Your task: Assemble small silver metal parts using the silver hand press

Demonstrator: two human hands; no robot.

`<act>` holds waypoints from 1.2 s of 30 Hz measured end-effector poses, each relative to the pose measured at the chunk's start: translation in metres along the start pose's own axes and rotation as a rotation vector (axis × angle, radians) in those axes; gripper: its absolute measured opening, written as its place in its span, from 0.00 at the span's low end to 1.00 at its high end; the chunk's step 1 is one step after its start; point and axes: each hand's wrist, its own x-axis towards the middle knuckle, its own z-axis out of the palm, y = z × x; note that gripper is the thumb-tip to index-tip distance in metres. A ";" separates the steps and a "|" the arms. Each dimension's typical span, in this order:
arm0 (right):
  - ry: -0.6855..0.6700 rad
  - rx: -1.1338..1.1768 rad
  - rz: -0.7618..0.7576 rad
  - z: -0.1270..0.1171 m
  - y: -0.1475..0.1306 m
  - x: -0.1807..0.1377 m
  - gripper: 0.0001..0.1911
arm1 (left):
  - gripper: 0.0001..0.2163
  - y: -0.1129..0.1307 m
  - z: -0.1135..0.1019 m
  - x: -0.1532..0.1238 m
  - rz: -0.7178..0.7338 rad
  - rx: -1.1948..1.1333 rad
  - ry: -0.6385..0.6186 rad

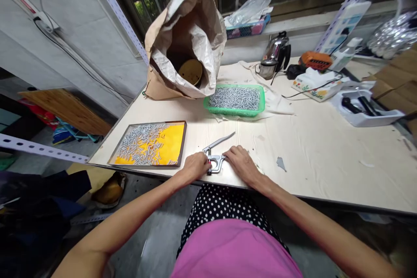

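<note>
Silver snap-fastener pliers lie at the front edge of the table, with a C-shaped frame, a spring and one long handle slanting away to the upper right. My left hand is closed on the pliers' left side, by a small red and black part. On the other side, my right hand has its fingertips pressed together at the frame's right end; anything small between them is hidden. Left of my hands lies a shallow brown-rimmed tray with a yellow bottom, strewn with small silver metal pieces.
A green plastic basket full of similar silver pieces sits beyond the pliers. Behind it stands a large open paper sack with a round tin inside. Farther right are a metal kettle, a tissue pack and a white tray.
</note>
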 end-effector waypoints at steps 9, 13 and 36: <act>0.166 0.012 -0.029 0.015 -0.001 -0.003 0.06 | 0.09 -0.021 -0.007 0.001 -0.021 -0.011 -0.081; 0.220 -0.005 -0.039 0.021 0.001 -0.001 0.06 | 0.11 -0.025 -0.034 0.011 0.053 -0.094 0.124; 0.233 0.077 -0.113 0.029 0.009 -0.008 0.12 | 0.12 -0.169 -0.074 0.016 -0.418 -0.007 0.389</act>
